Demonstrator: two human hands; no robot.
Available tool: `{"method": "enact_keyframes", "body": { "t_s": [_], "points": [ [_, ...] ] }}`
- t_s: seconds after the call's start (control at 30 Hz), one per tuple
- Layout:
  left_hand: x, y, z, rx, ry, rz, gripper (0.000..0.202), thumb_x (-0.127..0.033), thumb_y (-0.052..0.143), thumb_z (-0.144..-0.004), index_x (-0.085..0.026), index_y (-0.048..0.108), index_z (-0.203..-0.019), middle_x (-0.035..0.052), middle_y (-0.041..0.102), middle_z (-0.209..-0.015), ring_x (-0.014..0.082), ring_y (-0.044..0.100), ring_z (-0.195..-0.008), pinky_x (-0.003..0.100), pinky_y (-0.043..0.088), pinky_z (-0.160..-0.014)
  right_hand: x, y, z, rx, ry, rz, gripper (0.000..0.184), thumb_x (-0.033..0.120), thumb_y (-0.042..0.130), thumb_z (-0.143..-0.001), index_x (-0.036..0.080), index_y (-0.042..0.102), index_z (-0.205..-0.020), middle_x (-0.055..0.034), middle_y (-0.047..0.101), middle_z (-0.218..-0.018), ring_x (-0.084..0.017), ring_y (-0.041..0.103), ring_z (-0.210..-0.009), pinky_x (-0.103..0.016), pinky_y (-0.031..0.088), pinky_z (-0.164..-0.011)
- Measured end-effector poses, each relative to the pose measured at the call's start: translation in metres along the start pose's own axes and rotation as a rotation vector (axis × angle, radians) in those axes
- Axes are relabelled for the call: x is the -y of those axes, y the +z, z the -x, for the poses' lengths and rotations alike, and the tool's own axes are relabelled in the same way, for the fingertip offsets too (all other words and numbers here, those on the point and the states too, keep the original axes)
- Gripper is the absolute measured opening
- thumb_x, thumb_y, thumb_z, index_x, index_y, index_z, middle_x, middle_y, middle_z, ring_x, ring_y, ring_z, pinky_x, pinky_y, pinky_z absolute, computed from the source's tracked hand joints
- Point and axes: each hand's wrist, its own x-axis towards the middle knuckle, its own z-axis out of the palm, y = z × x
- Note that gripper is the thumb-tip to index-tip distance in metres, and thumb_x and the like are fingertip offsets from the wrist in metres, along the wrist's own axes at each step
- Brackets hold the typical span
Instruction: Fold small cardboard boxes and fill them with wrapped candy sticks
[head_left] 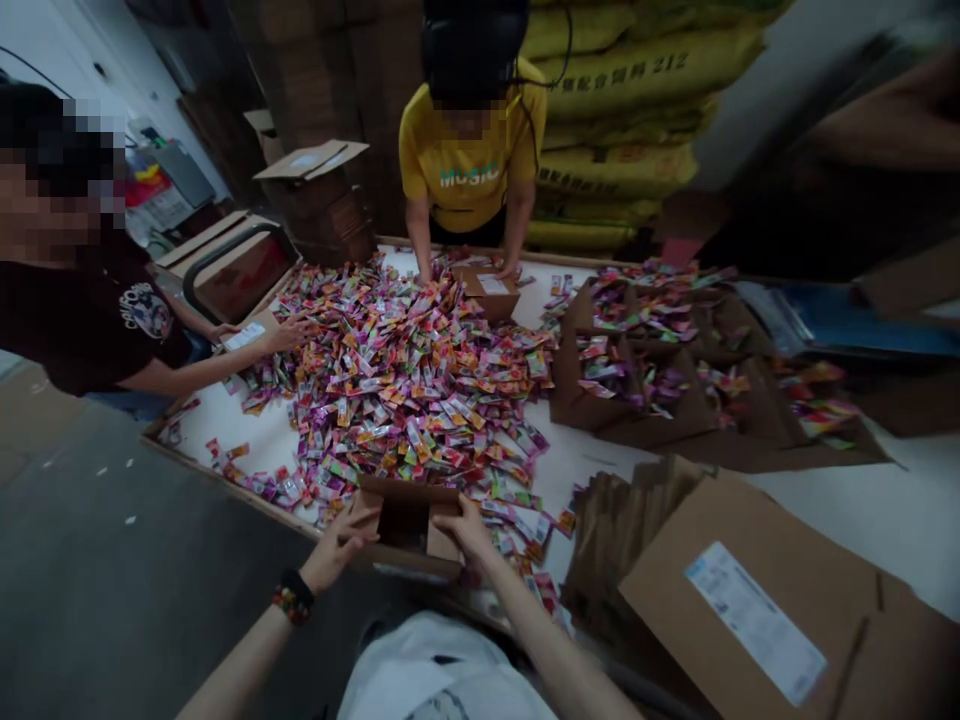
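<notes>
Here, left hand [337,552] and right hand [469,528] grip a carton [405,510].

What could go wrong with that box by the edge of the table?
The cardboard box sits at the edge of the white table, so it might tip if the left hand or right hand lets go. The heaped colourful packets could also slip off, since some already lie near that edge.

We see glossy plastic sachets [390,390] heaped on a smooth white tabletop [274,470] edged in bare wood. The carton [405,525] at the near edge is matt corrugated cardboard, rough along its cut flaps, and the sacks [645,60] beyond the far edge are woven plastic with a soft sheen.
</notes>
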Motion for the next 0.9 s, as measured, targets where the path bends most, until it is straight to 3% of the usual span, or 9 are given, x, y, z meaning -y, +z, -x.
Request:
{"method": "enact_keyframes", "body": {
  "t_s": [0.13,0.23,0.3,0.4,0.47,0.53,0.63,0.77,0.9],
  "points": [
    [0.003,0.023,-0.010,-0.318,-0.107,-0.017,0.060,-0.063,0.050,-0.085,-0.015,0.056,-0.120,0.0177,0.056,-0.126,0.0355,0.042,-0.133,0.055,0.033,-0.112,0.070,-0.027,-0.006,0.427,-0.236,0.408,0.058,0.043,0.071,-0.069,0.017,0.067,-0.121,-0.0129,0.065,-0.126,-0.033,0.055,-0.123,-0.048,0.036,-0.110],
    [0.000,0.028,-0.007,-0.529,-0.070,-0.247,0.089,-0.056,0.059,-0.081,-0.010,0.019,-0.146,0.0264,0.028,-0.148,0.0394,0.024,-0.143,0.057,0.029,-0.113,0.088,-0.028,0.018,0.609,-0.433,0.902,0.078,0.038,0.070,-0.075,0.018,0.044,-0.146,-0.0156,0.048,-0.144,-0.032,0.043,-0.135,-0.052,0.019,-0.118],
    [-0.012,0.021,-0.007,-0.431,-0.008,-0.508,0.093,-0.048,0.059,-0.083,-0.011,0.008,-0.152,0.0278,0.009,-0.157,0.0431,0.002,-0.148,0.063,0.016,-0.115,0.079,-0.023,0.036,0.755,-0.471,1.060,0.090,0.039,0.073,-0.074,0.015,0.033,-0.151,-0.0182,0.039,-0.150,-0.032,0.036,-0.140,-0.051,0.013,-0.119],
    [-0.040,0.010,-0.018,0.068,0.146,-0.778,0.081,-0.043,0.054,-0.085,-0.015,0.022,-0.153,0.0239,0.011,-0.161,0.0444,0.001,-0.148,0.067,0.006,-0.114,0.052,-0.017,0.050,0.871,-0.464,1.148,0.107,0.035,0.077,-0.069,0.010,0.019,-0.155,-0.0184,0.023,-0.157,-0.032,0.021,-0.147,-0.049,0.009,-0.121],
    [-0.055,0.010,-0.031,0.378,0.221,-0.818,0.092,-0.058,0.054,-0.080,-0.012,0.021,-0.154,0.0241,0.014,-0.160,0.0442,0.003,-0.148,0.067,0.004,-0.113,0.036,-0.015,0.051,0.879,-0.464,1.175,0.115,0.028,0.078,-0.066,0.008,0.010,-0.155,-0.0175,0.016,-0.159,-0.031,0.014,-0.148,-0.046,0.007,-0.122],
    [-0.065,0.015,-0.043,0.546,0.240,-0.829,0.115,-0.074,0.052,-0.070,-0.005,0.016,-0.153,0.0275,0.012,-0.159,0.0462,0.001,-0.147,0.068,0.002,-0.112,0.025,-0.013,0.048,0.879,-0.471,1.187,0.113,0.020,0.074,-0.065,0.006,0.008,-0.155,-0.0178,0.014,-0.159,-0.029,0.012,-0.149,-0.043,0.007,-0.123],
    [-0.067,0.024,-0.054,0.614,0.217,-0.882,0.130,-0.079,0.058,-0.059,0.001,0.015,-0.152,0.0308,0.008,-0.159,0.0506,0.002,-0.145,0.070,0.002,-0.110,0.016,-0.006,0.044,0.833,-0.455,1.186,0.104,0.009,0.065,-0.065,0.002,0.011,-0.154,-0.0203,0.016,-0.158,-0.027,0.011,-0.149,-0.041,0.009,-0.123],
    [-0.063,0.025,-0.065,0.501,0.243,-0.934,0.117,-0.066,0.065,-0.064,-0.003,0.020,-0.152,0.0270,0.016,-0.159,0.0486,0.023,-0.138,0.067,0.014,-0.109,0.014,0.003,0.028,0.729,-0.366,0.928,0.096,0.006,0.064,-0.062,0.002,0.027,-0.151,-0.0225,0.026,-0.155,-0.029,0.019,-0.147,-0.042,0.011,-0.122],
    [-0.065,0.019,-0.072,0.483,0.262,-0.865,0.111,-0.065,0.071,-0.061,-0.012,0.032,-0.150,0.0206,0.038,-0.150,0.0411,0.037,-0.128,0.060,0.021,-0.110,0.006,-0.018,0.000,0.332,-0.158,0.277,0.070,0.038,0.061,-0.077,0.015,0.045,-0.142,-0.0159,0.056,-0.137,-0.029,0.045,-0.134,-0.050,0.031,-0.113]
  ]
}}
